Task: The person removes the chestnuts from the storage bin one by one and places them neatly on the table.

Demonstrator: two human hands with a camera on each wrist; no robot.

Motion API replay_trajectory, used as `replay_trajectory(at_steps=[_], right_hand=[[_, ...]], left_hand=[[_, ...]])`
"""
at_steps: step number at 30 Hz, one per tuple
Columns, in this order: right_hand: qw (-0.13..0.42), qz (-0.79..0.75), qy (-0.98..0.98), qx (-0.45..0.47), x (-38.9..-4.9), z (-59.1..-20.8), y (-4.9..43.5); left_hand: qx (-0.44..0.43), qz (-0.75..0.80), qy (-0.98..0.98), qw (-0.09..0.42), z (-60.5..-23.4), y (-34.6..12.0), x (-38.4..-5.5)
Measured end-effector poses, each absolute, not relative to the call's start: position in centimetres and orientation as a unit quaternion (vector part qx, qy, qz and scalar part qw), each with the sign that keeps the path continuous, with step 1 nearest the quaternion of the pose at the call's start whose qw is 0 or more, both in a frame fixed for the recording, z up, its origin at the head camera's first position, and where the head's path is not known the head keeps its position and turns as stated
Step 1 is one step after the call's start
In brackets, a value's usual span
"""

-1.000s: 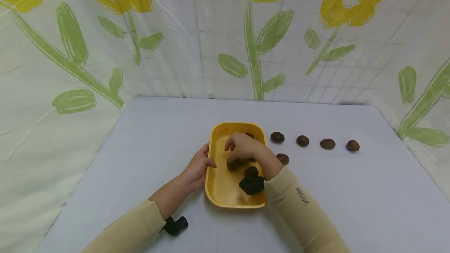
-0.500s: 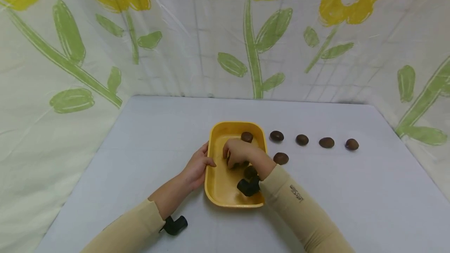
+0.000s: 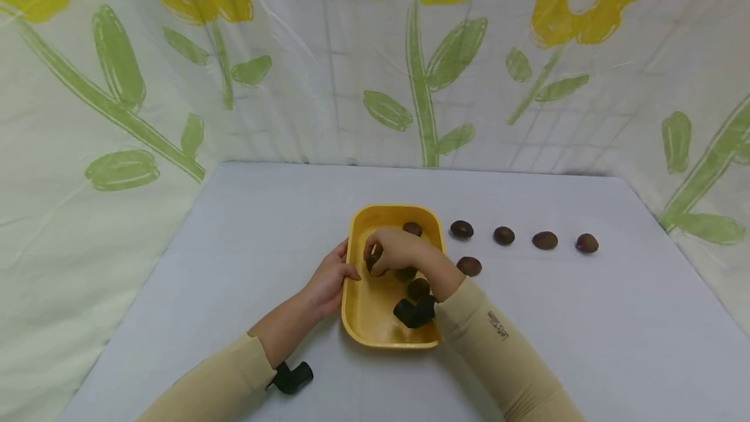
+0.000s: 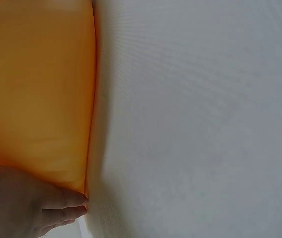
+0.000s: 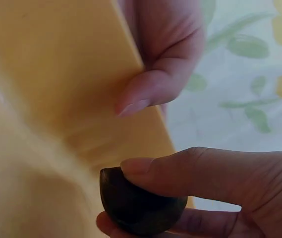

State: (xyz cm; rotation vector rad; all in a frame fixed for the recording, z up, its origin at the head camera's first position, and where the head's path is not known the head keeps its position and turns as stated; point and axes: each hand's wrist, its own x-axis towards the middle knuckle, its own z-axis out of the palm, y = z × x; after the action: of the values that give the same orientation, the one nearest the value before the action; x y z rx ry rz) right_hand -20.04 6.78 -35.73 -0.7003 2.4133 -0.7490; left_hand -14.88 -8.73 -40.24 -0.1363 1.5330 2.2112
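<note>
A yellow rectangular tub (image 3: 366,318) stands on the table in the head view. My left hand (image 3: 327,284) grips its left wall, thumb hooked over the rim. The left wrist view shows the fingers (image 4: 64,206) against the outer wall. My right hand (image 3: 400,251) is inside the tub, pinching a dark brown chestnut (image 5: 141,208) between thumb and fingers, close to the left thumb (image 5: 148,91) in the right wrist view. Other chestnuts lie in the tub: one at the far end (image 3: 412,229), one nearer (image 3: 418,288), and some partly hidden by the right hand.
Right of the tub, a row of several chestnuts (image 3: 545,240) runs across the white table (image 3: 263,213). Another chestnut (image 3: 469,266) lies in front of the row, near the right forearm. A flower-printed curtain (image 3: 328,83) hangs behind the table.
My right hand has shifted a little left inside the tub and now holds a chestnut, uncovering the one at the far end. The left hand and tub have stayed in place.
</note>
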Motion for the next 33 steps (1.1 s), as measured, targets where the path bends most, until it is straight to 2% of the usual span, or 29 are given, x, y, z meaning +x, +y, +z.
replay_trajectory(at_steps=[13, 22, 27, 33], right_hand=[[0.211, -0.343, 0.877, -0.262, -20.1, -34.5, 9.2], [0.215, -0.347, 0.880, -0.243, -20.0, -34.5, 9.8], [0.240, -0.395, 0.858, -0.226, -19.7, -34.5, 10.7], [0.230, -0.410, 0.859, -0.201, -19.5, -34.4, 12.1]], left_hand=[[-0.058, 0.799, 0.555, 0.223, -40.2, -8.7, -15.0], [-0.053, 0.802, 0.550, 0.227, -40.3, -8.7, -15.0], [-0.055, 0.801, 0.552, 0.225, -40.2, -8.7, -15.0], [-0.061, 0.799, 0.553, 0.226, -40.2, -8.7, -15.0]])
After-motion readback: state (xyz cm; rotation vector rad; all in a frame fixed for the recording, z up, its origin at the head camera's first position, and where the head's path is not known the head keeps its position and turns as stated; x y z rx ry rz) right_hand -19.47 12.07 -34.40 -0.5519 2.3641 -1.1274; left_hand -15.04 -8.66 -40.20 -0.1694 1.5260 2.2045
